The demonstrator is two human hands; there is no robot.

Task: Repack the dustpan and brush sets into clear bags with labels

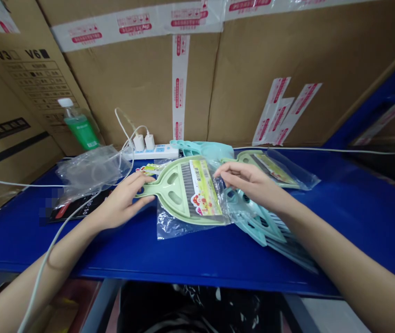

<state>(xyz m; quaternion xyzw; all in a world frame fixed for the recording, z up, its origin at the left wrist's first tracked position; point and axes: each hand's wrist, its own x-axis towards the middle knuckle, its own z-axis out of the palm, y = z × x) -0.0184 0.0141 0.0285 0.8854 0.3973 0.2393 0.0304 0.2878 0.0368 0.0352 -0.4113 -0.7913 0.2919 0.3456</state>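
A pale green dustpan [169,189] lies near the middle of the table, with a grey-bristled brush and a printed card [204,187] set in it. My left hand [124,201] is closed around its handle, thumb on the near side. Clear plastic bag film [172,226] spreads under the dustpan and covers its right edge. At that edge, my right hand [242,178] has its fingers curled together on the film; the exact fingertip contact is hard to make out. Light blue dustpans [256,222] lie partly beneath my right hand and forearm.
Behind are another bagged green dustpan [277,169], a blue dustpan [214,150] and a power strip [164,151] with chargers. Crumpled plastic bags [91,171] and a green-labelled bottle [79,125] stand left. A white cable [49,249] crosses my left forearm. Cardboard boxes [131,88] wall the back.
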